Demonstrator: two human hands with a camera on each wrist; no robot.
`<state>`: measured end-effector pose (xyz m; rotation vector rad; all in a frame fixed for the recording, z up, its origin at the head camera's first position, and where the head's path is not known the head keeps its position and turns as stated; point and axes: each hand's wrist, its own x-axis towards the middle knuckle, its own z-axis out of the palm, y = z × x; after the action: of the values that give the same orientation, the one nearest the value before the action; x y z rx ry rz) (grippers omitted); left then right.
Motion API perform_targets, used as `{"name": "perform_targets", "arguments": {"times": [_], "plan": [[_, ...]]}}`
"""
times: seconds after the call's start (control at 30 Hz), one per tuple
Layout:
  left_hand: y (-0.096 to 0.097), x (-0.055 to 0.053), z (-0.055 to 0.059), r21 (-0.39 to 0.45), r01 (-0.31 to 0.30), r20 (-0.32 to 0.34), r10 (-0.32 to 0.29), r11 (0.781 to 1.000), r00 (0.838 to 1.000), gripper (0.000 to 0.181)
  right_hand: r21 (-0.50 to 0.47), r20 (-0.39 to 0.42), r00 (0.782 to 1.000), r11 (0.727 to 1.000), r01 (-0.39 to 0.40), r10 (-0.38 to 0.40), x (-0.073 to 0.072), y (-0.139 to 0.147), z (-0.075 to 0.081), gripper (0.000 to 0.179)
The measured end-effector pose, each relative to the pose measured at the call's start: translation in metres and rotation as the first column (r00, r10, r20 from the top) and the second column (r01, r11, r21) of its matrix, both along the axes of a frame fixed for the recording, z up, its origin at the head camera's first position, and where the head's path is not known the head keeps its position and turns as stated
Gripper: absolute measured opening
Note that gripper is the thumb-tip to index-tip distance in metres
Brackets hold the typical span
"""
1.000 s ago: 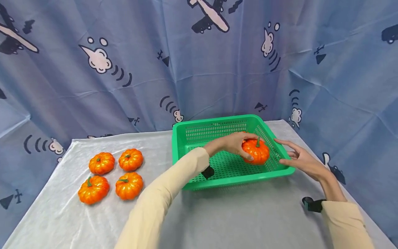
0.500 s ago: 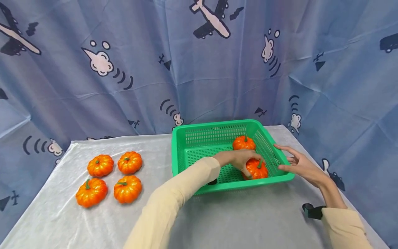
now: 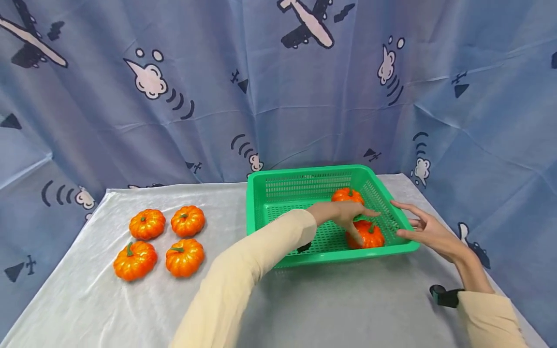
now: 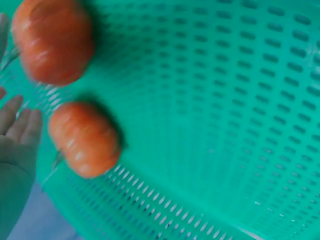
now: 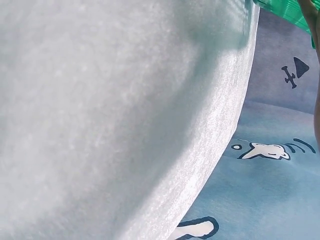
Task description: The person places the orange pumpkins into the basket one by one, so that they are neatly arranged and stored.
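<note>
White cloth covers the table (image 3: 130,309) before a blue aeroplane-print curtain. Four pumpkins (image 3: 158,241) sit at nine o'clock. At three o'clock, the green basket (image 3: 270,212) holds two more. The left hand (image 3: 344,215) hovers with fingers spread over the near pumpkin (image 3: 370,235), thumb touching it. It looks light, rigid, glossy: best cupped round the ribs. The right hand (image 3: 428,229), relaxed, rests against the basket's right rim.
</note>
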<state>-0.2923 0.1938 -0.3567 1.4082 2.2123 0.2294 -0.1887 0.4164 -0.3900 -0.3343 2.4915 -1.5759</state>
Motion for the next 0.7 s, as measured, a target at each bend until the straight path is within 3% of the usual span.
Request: {"name": "perform_targets", "arguments": {"times": [0.07, 0.13, 0.2, 0.3, 0.33, 0.43, 0.57, 0.7], "plan": [[-0.007, -0.003, 0.014, 0.095, 0.025, 0.009, -0.026, 0.995, 1.000, 0.079, 0.013, 0.000, 1.000, 1.000, 0.009, -0.009, 0.001, 0.000, 0.001, 0.066], [-0.019, -0.004, 0.030, 0.245, 0.040, 0.062, -0.057, 0.969, 0.996, 0.070, 0.018, 0.004, 1.000, 1.000, 0.008, -0.008, 0.001, -0.001, 0.002, 0.066], [-0.038, -0.001, 0.047, 0.390, 0.016, 0.149, -0.080, 0.921, 0.986, 0.061, 0.023, 0.010, 1.000, 1.000, 0.000, -0.001, 0.000, -0.002, 0.002, 0.066], [-0.073, 0.011, 0.071, 0.540, -0.037, 0.261, -0.125, 0.841, 0.957, 0.053, 0.026, 0.023, 1.000, 1.000, 0.012, -0.013, 0.003, -0.004, 0.004, 0.066], [-0.087, 0.018, 0.079, 0.572, -0.061, 0.280, -0.125, 0.818, 0.952, 0.051, 0.030, 0.021, 1.000, 0.999, 0.014, -0.014, 0.002, -0.004, 0.004, 0.066], [-0.131, 0.037, 0.095, 0.660, -0.082, 0.264, -0.129, 0.747, 0.956, 0.044, 0.046, 0.012, 1.000, 0.999, 0.024, -0.025, 0.002, -0.005, 0.004, 0.066], [-0.185, 0.059, 0.104, 0.747, -0.101, 0.230, -0.113, 0.657, 0.967, 0.038, 0.087, -0.002, 1.000, 0.996, 0.032, -0.032, 0.001, -0.005, 0.003, 0.065], [-0.235, 0.073, 0.096, 0.761, -0.158, 0.220, -0.022, 0.630, 0.975, 0.037, 0.123, 0.000, 0.999, 0.992, 0.035, -0.036, 0.000, -0.006, 0.001, 0.065]]}}
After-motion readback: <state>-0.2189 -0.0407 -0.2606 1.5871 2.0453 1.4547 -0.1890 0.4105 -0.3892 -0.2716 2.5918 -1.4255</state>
